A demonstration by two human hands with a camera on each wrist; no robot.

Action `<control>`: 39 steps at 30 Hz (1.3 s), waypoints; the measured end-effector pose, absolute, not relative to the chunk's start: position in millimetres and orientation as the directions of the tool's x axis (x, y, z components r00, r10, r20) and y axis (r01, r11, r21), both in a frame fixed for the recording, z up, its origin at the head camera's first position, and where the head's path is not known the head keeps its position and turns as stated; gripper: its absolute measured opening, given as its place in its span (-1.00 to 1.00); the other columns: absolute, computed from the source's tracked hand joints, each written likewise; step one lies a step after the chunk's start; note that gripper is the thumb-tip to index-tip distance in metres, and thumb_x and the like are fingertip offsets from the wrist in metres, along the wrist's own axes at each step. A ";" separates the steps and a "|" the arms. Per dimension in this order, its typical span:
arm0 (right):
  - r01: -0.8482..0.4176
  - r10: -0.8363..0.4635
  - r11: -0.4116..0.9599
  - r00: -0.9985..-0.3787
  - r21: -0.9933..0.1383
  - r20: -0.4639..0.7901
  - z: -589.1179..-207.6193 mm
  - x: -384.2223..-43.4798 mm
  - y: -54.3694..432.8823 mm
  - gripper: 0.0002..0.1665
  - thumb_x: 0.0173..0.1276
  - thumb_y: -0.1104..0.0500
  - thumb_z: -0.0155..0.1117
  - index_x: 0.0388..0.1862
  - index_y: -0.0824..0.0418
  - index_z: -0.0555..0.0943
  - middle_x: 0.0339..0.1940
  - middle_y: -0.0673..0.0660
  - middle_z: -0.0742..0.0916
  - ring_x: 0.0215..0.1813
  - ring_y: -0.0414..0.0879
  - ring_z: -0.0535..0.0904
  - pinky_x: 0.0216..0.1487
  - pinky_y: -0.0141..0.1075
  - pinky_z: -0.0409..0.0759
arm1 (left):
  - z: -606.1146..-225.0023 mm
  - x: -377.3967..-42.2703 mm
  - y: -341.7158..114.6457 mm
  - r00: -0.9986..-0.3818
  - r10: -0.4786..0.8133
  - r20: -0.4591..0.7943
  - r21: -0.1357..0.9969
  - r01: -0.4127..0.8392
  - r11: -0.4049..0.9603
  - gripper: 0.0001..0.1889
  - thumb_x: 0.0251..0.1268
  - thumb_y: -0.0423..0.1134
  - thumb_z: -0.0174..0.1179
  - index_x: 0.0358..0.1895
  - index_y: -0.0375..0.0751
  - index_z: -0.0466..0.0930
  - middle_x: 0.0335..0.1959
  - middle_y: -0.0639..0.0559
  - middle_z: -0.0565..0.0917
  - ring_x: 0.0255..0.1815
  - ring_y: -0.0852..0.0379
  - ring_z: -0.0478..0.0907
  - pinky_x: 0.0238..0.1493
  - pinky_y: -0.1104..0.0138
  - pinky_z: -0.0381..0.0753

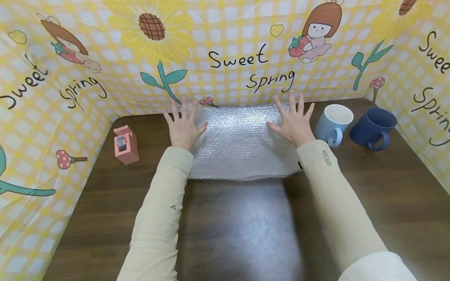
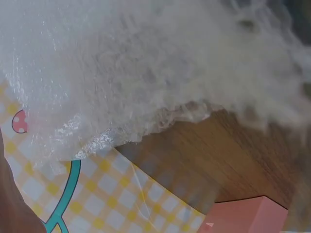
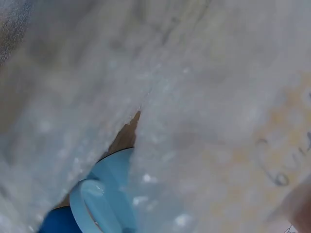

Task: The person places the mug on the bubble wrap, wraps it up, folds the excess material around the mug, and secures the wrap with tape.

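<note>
Left hand: Although its fingers were splayed wide, the left hand (image 1: pixel 184 132) lay palm down over the left side of the bubble wrap (image 1: pixel 242 146), unclenched and grasping nothing.
Right hand: The right hand (image 1: pixel 296 124) matched it over the wrap's far right part, fingers straight and spread, likewise free of any hold.
Bubble wrap: The clear, shiny sheet was at the middle of the table's far edge, its near edge running between the two forearms.
Sleeves: Cream sleeves (image 1: pixel 158 218) with small dark lettering covered both arms.
Dark bit: A small black thing (image 1: pixel 300 165), too hidden to identify, showed between the wrap's near right corner and the right sleeve.
Pale mug: Near the far edge, just beside the right hand, a light blue mug (image 1: pixel 321 127) stood upright.
Navy mug: A dark blue mug (image 1: pixel 363 129) stood right of it, by the far right corner.
Pink box: Close to the far left corner sat a pink box (image 1: pixel 131 151), a greyish-blue item (image 1: pixel 121 143) in its top.
Table: The brown wooden table (image 1: pixel 239 226) met a yellow checked cloth (image 1: pixel 232 27) with flowers and "Sweet Spring" lettering.
</note>
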State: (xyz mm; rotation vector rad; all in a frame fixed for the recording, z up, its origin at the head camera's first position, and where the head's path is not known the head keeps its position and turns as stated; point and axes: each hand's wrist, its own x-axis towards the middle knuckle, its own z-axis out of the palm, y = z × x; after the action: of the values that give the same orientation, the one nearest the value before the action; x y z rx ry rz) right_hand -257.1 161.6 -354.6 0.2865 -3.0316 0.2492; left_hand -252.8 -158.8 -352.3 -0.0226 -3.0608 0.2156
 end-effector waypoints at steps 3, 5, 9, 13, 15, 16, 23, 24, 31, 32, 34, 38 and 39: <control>-0.187 -0.172 0.971 -0.979 -0.148 0.106 -353.6 -257.9 162.8 -0.01 0.32 -0.38 -0.01 0.57 -0.05 -0.10 0.58 0.31 -0.18 0.55 0.38 -0.38 0.36 0.46 -0.35 | -350.6 -253.2 -160.7 -0.997 0.018 0.073 -0.143 0.007 0.990 -0.18 0.38 0.35 -0.27 0.55 0.09 -0.32 0.59 -0.13 -0.27 0.56 -0.32 -0.38 0.46 -0.28 -0.25; -0.184 -0.169 0.972 -0.980 -0.146 0.109 -352.8 -257.7 163.8 -0.01 0.32 -0.38 -0.01 0.57 -0.05 -0.09 0.58 0.30 -0.17 0.55 0.38 -0.36 0.36 0.46 -0.33 | -349.8 -253.7 -162.6 -0.997 0.015 0.079 -0.146 0.004 0.989 -0.18 0.38 0.35 -0.28 0.55 0.09 -0.32 0.59 -0.14 -0.27 0.56 -0.32 -0.37 0.46 -0.28 -0.24; -0.176 -0.164 0.972 -0.983 -0.158 0.088 -348.2 -256.3 166.5 -0.03 0.34 -0.38 -0.04 0.57 -0.07 -0.13 0.59 0.27 -0.21 0.55 0.37 -0.41 0.37 0.45 -0.36 | -348.6 -255.0 -169.0 -0.995 0.009 0.096 -0.126 -0.003 0.992 -0.18 0.38 0.34 -0.26 0.55 0.09 -0.31 0.59 -0.15 -0.26 0.57 -0.31 -0.33 0.46 -0.28 -0.26; -0.151 -0.142 0.972 -0.988 -0.181 0.064 -339.8 -255.0 170.4 -0.06 0.39 -0.36 -0.11 0.57 0.00 -0.10 0.58 0.34 -0.13 0.55 0.35 -0.40 0.42 0.39 -0.36 | -344.1 -254.5 -178.3 -0.996 -0.009 0.094 -0.084 -0.017 0.996 -0.18 0.40 0.32 -0.26 0.55 0.05 -0.33 0.58 -0.18 -0.27 0.56 -0.32 -0.29 0.47 -0.27 -0.23; -0.144 -0.134 0.967 -0.989 -0.210 0.060 -334.1 -253.8 172.8 -0.10 0.42 -0.32 -0.13 0.56 0.10 -0.05 0.56 0.39 -0.07 0.56 0.34 -0.36 0.47 0.32 -0.34 | -340.1 -253.7 -182.4 -0.996 -0.028 0.081 -0.044 -0.032 0.999 -0.18 0.41 0.31 -0.27 0.55 0.03 -0.35 0.58 -0.22 -0.23 0.56 -0.32 -0.26 0.47 -0.26 -0.18; -0.144 -0.132 0.963 -0.989 -0.230 0.067 -330.9 -252.8 174.5 -0.11 0.44 -0.28 -0.13 0.54 0.17 -0.01 0.54 0.43 -0.03 0.56 0.35 -0.30 0.49 0.27 -0.30 | -337.8 -253.1 -184.0 -0.997 -0.037 0.069 -0.017 -0.039 0.999 -0.18 0.41 0.31 -0.29 0.55 0.01 -0.35 0.57 -0.24 -0.21 0.56 -0.33 -0.25 0.47 -0.26 -0.17; -0.060 -0.042 0.921 -0.998 -0.384 0.057 -304.9 -240.8 192.8 -0.27 0.48 -0.03 -0.11 0.43 0.45 0.14 0.43 0.48 0.23 0.45 0.38 0.11 0.45 0.17 0.12 | -327.7 -246.7 -191.5 -0.998 -0.052 -0.020 0.205 -0.055 0.977 -0.20 0.46 0.25 -0.36 0.53 -0.24 -0.22 0.51 -0.36 0.00 0.52 -0.34 -0.07 0.46 -0.15 0.04; -0.045 -0.029 0.918 -0.998 -0.395 0.047 -301.4 -238.7 196.3 -0.28 0.48 -0.01 -0.13 0.41 0.46 0.15 0.41 0.49 0.25 0.43 0.39 0.13 0.43 0.19 0.15 | -327.4 -245.1 -192.5 -0.998 -0.053 -0.024 0.225 -0.057 0.973 -0.22 0.47 0.22 -0.35 0.51 -0.29 -0.14 0.48 -0.38 0.07 0.48 -0.34 0.02 0.43 -0.14 0.13; -0.012 0.019 0.892 -0.998 -0.451 0.066 -290.6 -224.5 228.6 -0.34 0.50 -0.02 -0.18 0.35 0.46 0.28 0.32 0.52 0.37 0.33 0.42 0.25 0.32 0.22 0.23 | -330.5 -230.5 -199.9 -1.000 -0.001 -0.008 0.177 -0.002 0.984 -0.46 0.48 -0.03 -0.17 0.23 -0.48 0.28 0.04 -0.44 0.53 -0.01 -0.34 0.54 -0.06 -0.12 0.57; -0.005 0.032 0.889 -0.997 -0.458 0.073 -291.4 -222.3 233.7 -0.34 0.50 -0.03 -0.20 0.34 0.45 0.30 0.31 0.51 0.38 0.32 0.43 0.26 0.31 0.23 0.24 | -331.9 -228.6 -201.2 -1.000 0.016 -0.006 0.163 0.015 0.987 -0.52 0.48 -0.06 -0.15 0.15 -0.47 0.34 -0.05 -0.43 0.57 -0.10 -0.32 0.58 -0.14 -0.10 0.59; 0.006 0.059 0.880 -0.994 -0.474 0.095 -294.5 -216.6 242.5 -0.35 0.49 -0.03 -0.22 0.30 0.45 0.34 0.28 0.52 0.42 0.29 0.44 0.29 0.27 0.23 0.26 | -335.4 -225.3 -204.1 -0.999 0.044 -0.010 0.169 0.042 0.985 -0.61 0.47 -0.10 -0.13 -0.01 -0.44 0.41 -0.18 -0.41 0.62 -0.23 -0.28 0.61 -0.24 -0.08 0.59; 0.025 0.124 0.846 -0.981 -0.532 0.152 -304.4 -203.8 253.3 -0.39 0.47 0.00 -0.22 0.20 0.45 0.43 0.20 0.51 0.50 0.23 0.40 0.37 0.21 0.20 0.32 | -343.2 -222.6 -209.5 -0.998 0.037 -0.060 0.238 0.021 0.971 -0.63 0.49 -0.09 -0.12 -0.04 -0.38 0.46 -0.13 -0.37 0.64 -0.17 -0.26 0.61 -0.18 -0.07 0.58; 0.027 0.152 0.833 -0.971 -0.552 0.182 -307.7 -200.9 254.5 -0.41 0.47 0.02 -0.21 0.17 0.45 0.46 0.16 0.51 0.53 0.20 0.39 0.40 0.19 0.18 0.34 | -345.4 -222.5 -210.8 -0.997 0.032 -0.071 0.255 0.013 0.967 -0.61 0.49 -0.08 -0.12 0.00 -0.38 0.46 -0.07 -0.37 0.63 -0.12 -0.27 0.61 -0.13 -0.07 0.57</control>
State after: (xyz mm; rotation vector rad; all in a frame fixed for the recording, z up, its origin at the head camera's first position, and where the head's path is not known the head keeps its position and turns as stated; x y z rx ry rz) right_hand -200.9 254.5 -307.7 -0.1380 -2.7955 0.8372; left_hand -222.5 -210.8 -345.4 -0.0370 -3.1889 -0.4134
